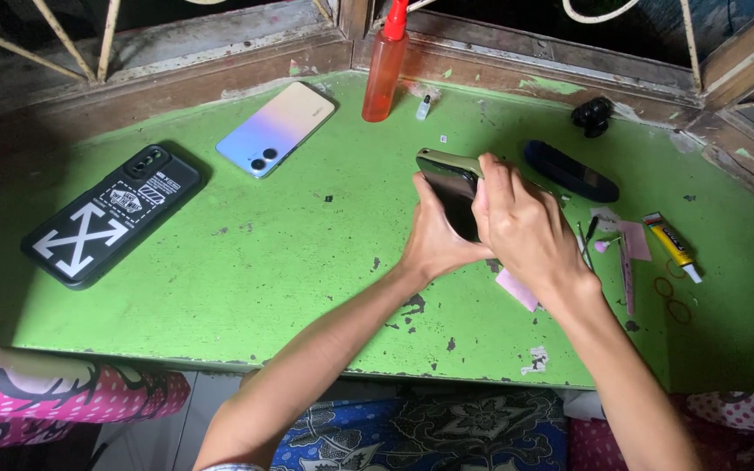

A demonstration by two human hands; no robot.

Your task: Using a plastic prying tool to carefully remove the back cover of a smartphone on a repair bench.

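Observation:
Both my hands hold a dark smartphone (447, 179) just above the green table (290, 262), right of centre. My left hand (434, 240) cups it from below and the left side. My right hand (525, 227) grips its right edge, fingers curled over the top rim. The phone's glossy dark face tilts toward me; its lower part is hidden behind my hands.
A phone in a black case with a white cross pattern (111, 214) lies at left, a pastel gradient phone (277, 128) behind it. An orange spray bottle (384, 74) stands at the back. A dark case (571, 171), glue tube (672, 244), pink cards (517, 290) and small tools (626, 275) lie to the right.

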